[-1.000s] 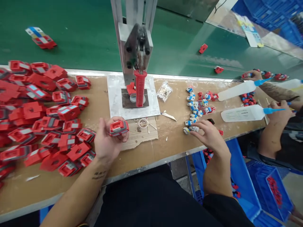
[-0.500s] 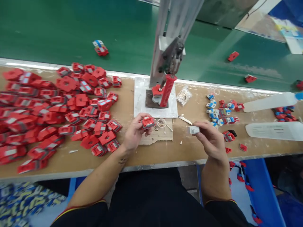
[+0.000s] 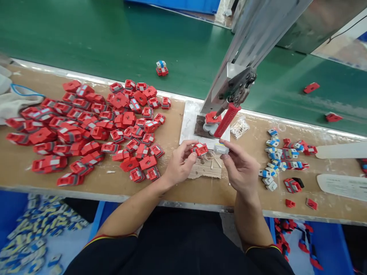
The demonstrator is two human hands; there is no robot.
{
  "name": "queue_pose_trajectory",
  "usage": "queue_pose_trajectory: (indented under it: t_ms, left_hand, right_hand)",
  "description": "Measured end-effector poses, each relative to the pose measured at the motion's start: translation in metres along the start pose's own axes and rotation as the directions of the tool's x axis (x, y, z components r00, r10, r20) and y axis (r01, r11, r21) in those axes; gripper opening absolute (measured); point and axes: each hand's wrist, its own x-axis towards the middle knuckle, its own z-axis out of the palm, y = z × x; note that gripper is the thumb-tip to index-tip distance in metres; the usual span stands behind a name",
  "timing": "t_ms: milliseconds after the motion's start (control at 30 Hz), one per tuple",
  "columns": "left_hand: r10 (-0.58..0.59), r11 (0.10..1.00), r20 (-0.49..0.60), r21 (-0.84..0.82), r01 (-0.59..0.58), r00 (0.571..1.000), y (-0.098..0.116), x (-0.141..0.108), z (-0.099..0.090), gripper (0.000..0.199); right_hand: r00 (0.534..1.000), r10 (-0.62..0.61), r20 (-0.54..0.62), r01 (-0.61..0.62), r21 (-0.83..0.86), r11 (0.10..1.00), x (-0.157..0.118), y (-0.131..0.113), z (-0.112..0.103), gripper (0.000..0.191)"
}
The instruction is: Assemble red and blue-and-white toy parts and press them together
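Observation:
Between thumb and fingers, my left hand [image 3: 181, 162] grips a red plastic toy vehicle body [image 3: 200, 149] with a hollow in its top. My right hand [image 3: 240, 165] pinches a small pale grey block-shaped part [image 3: 221, 149], close to the red body on its right side; a small gap lies between them. Under both hands is a torn piece of cardboard [image 3: 205, 168], with cotton swabs [image 3: 215, 162] on it. Just beyond stands a hand press with a red lever grip [image 3: 227, 120], and a red piece [image 3: 212, 118] sits beneath it.
A large heap of red bodies [image 3: 100, 132] covers the left of the bench. White and blue parts [image 3: 273, 152] and clear bottles [image 3: 341, 187] lie on the right. A bag of swabs [image 3: 239, 127] rests beside the press. A green belt [image 3: 109, 49] runs behind.
My hands have come closer together, bringing the grey part near the red body. The view has shifted left, so the bench contents appear further right.

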Motion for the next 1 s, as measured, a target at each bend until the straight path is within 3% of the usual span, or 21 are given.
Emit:
queue_pose_trajectory:
  t_ms: [133,267,433,600,733,900,1000]
  left_hand:
    - [0.076,0.988,-0.055,0.136,-0.068,0.996,0.004,-0.004,0.002,0.035]
    - [0.097,0.985,-0.065,0.151,-0.086,0.993,0.009,-0.005,0.001,0.031]
    - [-0.111,0.990,0.002,-0.086,0.111,0.994,0.014,0.002,-0.004,0.031]
    - [-0.307,0.911,0.179,-0.228,0.343,0.935,0.018,0.008,-0.005,0.038]
    - [-0.345,0.930,0.204,-0.057,0.363,0.916,0.025,0.009,-0.003,0.044]
    - [-0.243,0.962,0.152,0.167,0.218,0.958,0.031,0.010,-0.001,0.052]
    - [-0.240,0.955,0.067,0.197,0.223,0.969,0.030,0.009,0.002,0.054]
  right_hand:
    - [0.979,-0.203,0.011,0.198,-0.277,0.940,0.001,-0.010,0.002,0.043]
    - [0.965,-0.251,0.079,0.263,-0.308,0.914,0.003,-0.018,0.005,0.043]
    - [0.959,-0.271,0.087,0.283,-0.201,0.938,0.002,-0.022,0.004,0.045]
    - [0.916,-0.338,0.215,0.365,-0.101,0.926,0.005,-0.023,-0.002,0.048]
    - [0.878,-0.352,0.324,0.397,-0.083,0.914,0.008,-0.024,-0.004,0.049]
    - [0.845,-0.368,0.388,0.440,-0.113,0.891,0.010,-0.028,-0.005,0.056]
    - [0.832,-0.395,0.389,0.476,-0.136,0.869,0.007,-0.029,-0.001,0.066]
